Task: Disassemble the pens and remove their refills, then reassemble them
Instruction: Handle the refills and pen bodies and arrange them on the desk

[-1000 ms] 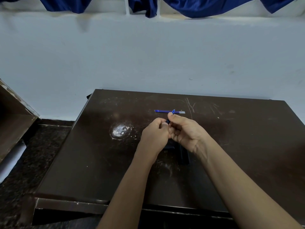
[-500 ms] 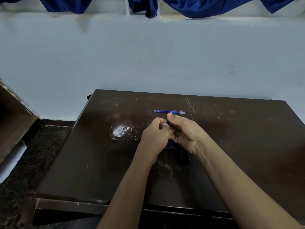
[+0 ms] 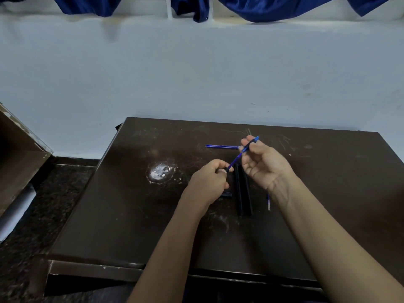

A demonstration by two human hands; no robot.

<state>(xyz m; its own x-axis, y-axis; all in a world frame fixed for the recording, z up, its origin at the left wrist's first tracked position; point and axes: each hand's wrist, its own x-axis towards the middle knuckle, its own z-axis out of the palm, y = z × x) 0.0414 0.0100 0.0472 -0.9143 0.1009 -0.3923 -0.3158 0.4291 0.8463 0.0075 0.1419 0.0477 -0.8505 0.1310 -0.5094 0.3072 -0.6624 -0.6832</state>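
My right hand [image 3: 261, 165] pinches the tip section of a pen, and a blue refill [image 3: 236, 159] runs from it down-left. The refill's lower end enters a dark pen barrel gripped in my left hand [image 3: 208, 182]; the fist hides most of that barrel. Two dark pen barrels [image 3: 242, 193] lie side by side on the dark brown table [image 3: 131, 215], between my hands. A loose blue refill [image 3: 220, 146] lies farther back on the table. Another refill end [image 3: 268, 202] shows beside my right wrist. A dark cap [image 3: 226, 194] lies below my left hand.
A white scuffed patch [image 3: 160, 171] marks the table left of my hands. A pale wall stands behind the table, with blue curtains [image 3: 273, 5] above. A brown board [image 3: 19, 158] leans at the left over a dark stone floor.
My right hand has moved up and to the right, away from my left hand, drawing the blue refill out of the barrel. The two barrels on the table have come into view.
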